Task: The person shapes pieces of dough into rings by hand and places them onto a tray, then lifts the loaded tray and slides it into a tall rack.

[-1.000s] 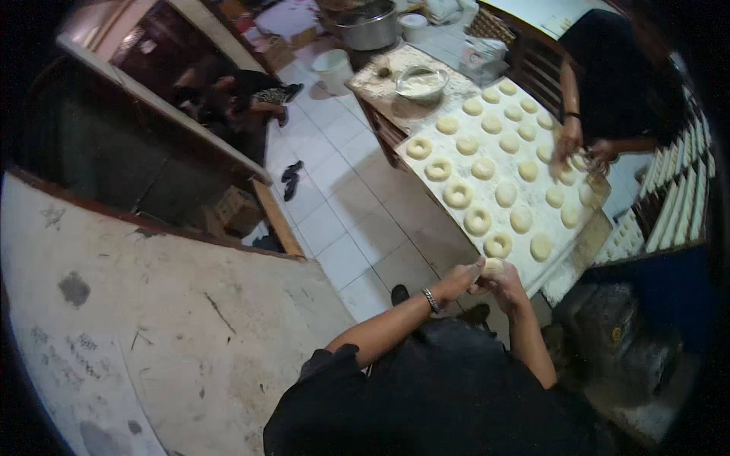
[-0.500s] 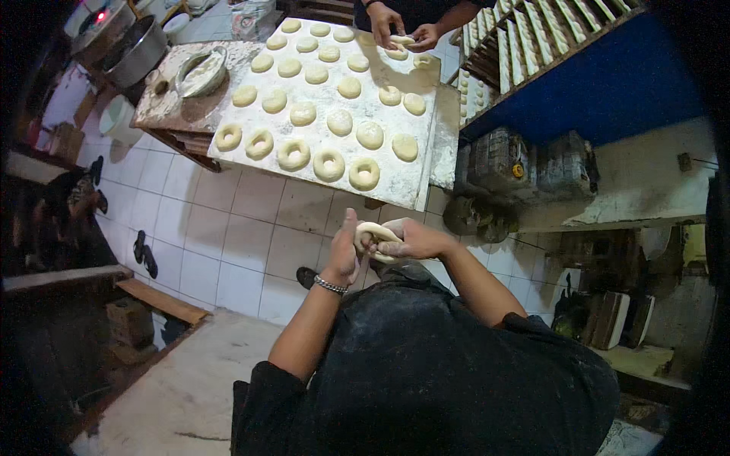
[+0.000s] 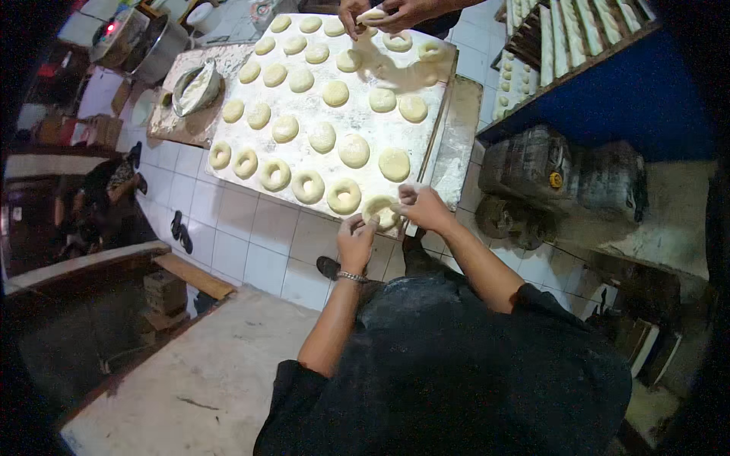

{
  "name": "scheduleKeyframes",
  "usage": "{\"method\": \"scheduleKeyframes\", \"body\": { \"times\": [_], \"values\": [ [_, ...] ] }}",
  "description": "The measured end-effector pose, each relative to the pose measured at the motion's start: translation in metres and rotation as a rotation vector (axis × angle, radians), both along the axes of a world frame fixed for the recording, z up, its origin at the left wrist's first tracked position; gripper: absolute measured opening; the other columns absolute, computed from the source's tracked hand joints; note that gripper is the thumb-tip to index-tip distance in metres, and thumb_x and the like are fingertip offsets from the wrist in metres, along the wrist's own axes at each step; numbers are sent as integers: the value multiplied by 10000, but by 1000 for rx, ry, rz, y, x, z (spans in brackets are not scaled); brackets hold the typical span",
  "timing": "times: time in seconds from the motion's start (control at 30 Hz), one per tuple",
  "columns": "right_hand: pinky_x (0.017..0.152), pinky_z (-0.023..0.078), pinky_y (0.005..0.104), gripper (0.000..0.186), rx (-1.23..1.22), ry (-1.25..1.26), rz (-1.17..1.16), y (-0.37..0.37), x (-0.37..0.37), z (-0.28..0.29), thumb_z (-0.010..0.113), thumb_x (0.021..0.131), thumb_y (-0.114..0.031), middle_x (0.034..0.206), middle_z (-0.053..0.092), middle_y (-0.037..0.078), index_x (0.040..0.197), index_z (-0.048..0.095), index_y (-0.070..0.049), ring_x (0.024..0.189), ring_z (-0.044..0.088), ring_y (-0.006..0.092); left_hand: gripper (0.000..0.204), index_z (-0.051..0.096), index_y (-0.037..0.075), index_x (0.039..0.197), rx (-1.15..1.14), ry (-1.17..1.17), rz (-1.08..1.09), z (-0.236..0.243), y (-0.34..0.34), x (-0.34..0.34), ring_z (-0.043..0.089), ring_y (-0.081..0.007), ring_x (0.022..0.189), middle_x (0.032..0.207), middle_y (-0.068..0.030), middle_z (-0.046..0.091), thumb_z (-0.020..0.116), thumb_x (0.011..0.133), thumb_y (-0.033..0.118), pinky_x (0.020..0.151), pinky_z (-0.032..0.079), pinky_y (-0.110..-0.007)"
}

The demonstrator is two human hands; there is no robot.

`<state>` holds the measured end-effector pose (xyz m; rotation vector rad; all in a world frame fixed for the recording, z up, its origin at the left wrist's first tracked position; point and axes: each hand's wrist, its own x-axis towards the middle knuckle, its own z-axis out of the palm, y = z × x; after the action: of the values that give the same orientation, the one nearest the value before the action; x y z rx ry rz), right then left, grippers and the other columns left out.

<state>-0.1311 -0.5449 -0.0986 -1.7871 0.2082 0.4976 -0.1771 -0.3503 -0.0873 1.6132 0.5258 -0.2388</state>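
The ring point(image 3: 377, 203) has been brought from mid-air, where it was held btwn both hands approx. half a sec ago, to the worktop's point(image 3: 418, 137) near edge, by the near R corner. A placing stage is judged to have been reached: the R end of the front row is now taken up, tho whether the ring is fully borne by the worktop or slightly lifted can't be told.

L hand point(image 3: 355, 237) is set at the ring's near-L side, bracelet point(image 3: 351, 276) on the wrist; the rim seems pinched btwn thumb & fingertips. R hand point(image 3: 423, 207) is held at the ring's R side, knuckles up, fingers bent; the rim is met by the thumb side, but whether it's gripped or only touched can't be told. Both forearms are angled in twd the ring.

Along the near edge, 5 other rings point(image 3: 308, 199) are lined up to the L. Behind them, flat discs point(image 3: 354, 151) w/o holes are laid in rows. Nr the far R corner, 2 pieces w/ apparent hollows point(image 3: 397, 49) are seen. At the far edge, a dough piece point(image 3: 372, 16) is held by a co-worker's hands point(image 3: 403, 12). Beyond the L edge, a bowl point(image 3: 215, 90) is stood on a side table point(image 3: 163, 125).
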Motion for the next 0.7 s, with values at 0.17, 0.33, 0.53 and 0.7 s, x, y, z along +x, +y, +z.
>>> {"method": "scheduleKeyframes", "body": {
  "times": [0.17,0.33,0.53,0.7],
  "values": [
    [839,544,360,433,-258,-108,-62,-81,8,-4,761,831,-237,937,715,173,1143,665,47,904,700,251,461,629,-47,1153,615,-158,-126,-16,15,-63,616,-151,783,868,-80,634,796,843,249,717,524,-300],
    [909,531,414,344,-302,-419,93,-58,84,17,710,816,-164,1119,678,218,1097,677,31,1061,656,326,456,624,45,1204,700,-180,-393,21,-32,-7,642,-284,730,876,-139,644,761,833,271,680,523,-379],
    [937,513,446,326,-797,-474,663,-26,125,8,703,775,-166,1108,643,224,1064,679,-16,1058,607,399,449,634,61,1182,774,-178,-573,14,-35,20,686,-359,840,895,-184,696,728,850,347,716,528,-459],
    [900,516,431,415,-325,-177,440,-33,113,56,752,784,-216,1090,671,244,1130,658,-7,1049,650,370,510,647,36,1210,260,-188,-354,54,-4,60,644,-208,847,897,-97,671,799,826,334,795,530,-347]
  ]
}}
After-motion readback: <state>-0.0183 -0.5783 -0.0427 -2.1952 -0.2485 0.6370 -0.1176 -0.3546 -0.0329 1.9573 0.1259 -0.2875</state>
